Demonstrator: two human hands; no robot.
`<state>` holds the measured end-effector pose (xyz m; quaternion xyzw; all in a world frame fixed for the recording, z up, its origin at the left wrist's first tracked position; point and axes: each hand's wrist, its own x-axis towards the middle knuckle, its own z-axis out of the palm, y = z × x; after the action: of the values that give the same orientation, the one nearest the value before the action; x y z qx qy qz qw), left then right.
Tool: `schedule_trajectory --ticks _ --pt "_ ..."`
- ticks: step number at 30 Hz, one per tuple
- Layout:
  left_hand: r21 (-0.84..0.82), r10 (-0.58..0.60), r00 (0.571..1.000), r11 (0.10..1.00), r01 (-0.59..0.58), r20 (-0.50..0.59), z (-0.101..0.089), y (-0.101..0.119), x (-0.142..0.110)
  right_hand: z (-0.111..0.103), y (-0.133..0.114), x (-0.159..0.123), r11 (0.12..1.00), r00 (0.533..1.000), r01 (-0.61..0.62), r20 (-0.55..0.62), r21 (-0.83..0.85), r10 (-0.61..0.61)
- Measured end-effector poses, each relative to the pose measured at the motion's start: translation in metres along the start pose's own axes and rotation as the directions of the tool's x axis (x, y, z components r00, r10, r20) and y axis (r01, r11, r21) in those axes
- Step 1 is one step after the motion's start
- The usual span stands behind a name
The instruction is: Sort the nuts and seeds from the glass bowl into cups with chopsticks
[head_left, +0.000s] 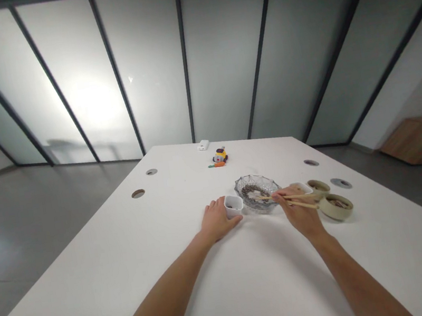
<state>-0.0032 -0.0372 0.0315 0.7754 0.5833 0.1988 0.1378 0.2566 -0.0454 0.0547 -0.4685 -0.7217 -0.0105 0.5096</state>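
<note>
My left hand is wrapped round a small white cup, which stands on the table with a few dark bits inside. To its right is a clear faceted glass bowl holding many small dark pieces, with something pale among them. My right hand grips a pair of wooden chopsticks, whose tips reach into the bowl. Whether anything is pinched between the tips is too small to tell. Partly hidden behind the right hand is another white container.
Two rolls of masking tape lie right of my right hand, the nearer with small pieces inside. Farther back on the white table are a toy vehicle, a toy carrot and a white box. Round cable holes pierce the tabletop.
</note>
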Motion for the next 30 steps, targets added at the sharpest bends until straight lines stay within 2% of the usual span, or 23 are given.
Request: schedule_trajectory --ticks 7,12,18,24,30 --pt "0.012 0.004 1.0 1.0 -0.004 -0.003 -0.0015 0.0009 -0.0008 0.0076 0.0077 -0.0063 0.997 0.995 -0.044 0.093 0.062 0.038" --pt "-0.001 0.024 0.999 1.0 -0.024 -0.033 0.0019 -0.0018 -0.0001 0.0065 0.0063 -0.0069 0.997 0.996 -0.021 0.092 0.08 0.013" --pt "0.011 0.009 1.0 1.0 -0.008 -0.02 0.0005 -0.0004 0.0001 0.001 0.0027 -0.0037 0.998 0.999 0.001 0.049 0.062 -0.004" --pt "0.002 0.02 1.0 1.0 -0.02 -0.018 0.0008 -0.0015 -0.0001 0.0014 0.0014 -0.0035 0.997 0.994 -0.043 0.104 0.064 0.036" --pt "-0.002 0.029 0.999 1.0 -0.029 -0.022 0.0025 -0.0029 0.0004 0.0023 0.0041 -0.0051 0.997 0.995 -0.012 0.098 0.071 0.005"
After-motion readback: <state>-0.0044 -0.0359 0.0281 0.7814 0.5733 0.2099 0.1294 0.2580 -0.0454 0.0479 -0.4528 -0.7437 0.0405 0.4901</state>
